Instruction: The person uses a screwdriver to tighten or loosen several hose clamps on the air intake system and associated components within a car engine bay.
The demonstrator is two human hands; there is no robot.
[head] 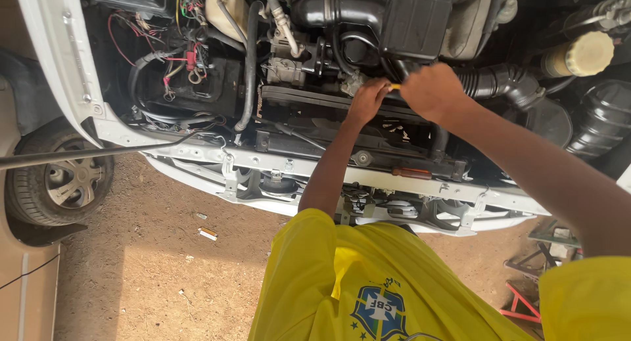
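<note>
- While the person in a yellow shirt [368, 282] leans over the open engine bay [328, 58] of a white car, both hands meet at upper centre of the frame.
- Right hand [430, 90]: grip clenched around a thin yellow-handled tool [394, 87]; only a short yellow stub shows between the two hands, the rest hidden in the fist.
- Left hand [368, 99]: fingers curled down at the tool's far end, touching the engine parts there; cannot tell whether this grip holds the tool tip or merely steadies it.
- Tool location: just below the black air box [415, 22], above the black radiator cover [309, 98], centre-top of frame.
- Corrugated black hose [499, 81] runs right of the right hand, near it.
- Yellowish reservoir cap [582, 54] at upper right, well apart from the hands.
- Red and black wiring [181, 62] at upper left, beside a black hose [250, 65] running down.
- White front crossmember [315, 167] spans the frame under the forearms.
- Front wheel [59, 180] at left edge; thin rod [98, 152] crosses above it.
- Ground: reddish dirt [151, 269], small litter scattered on it.
</note>
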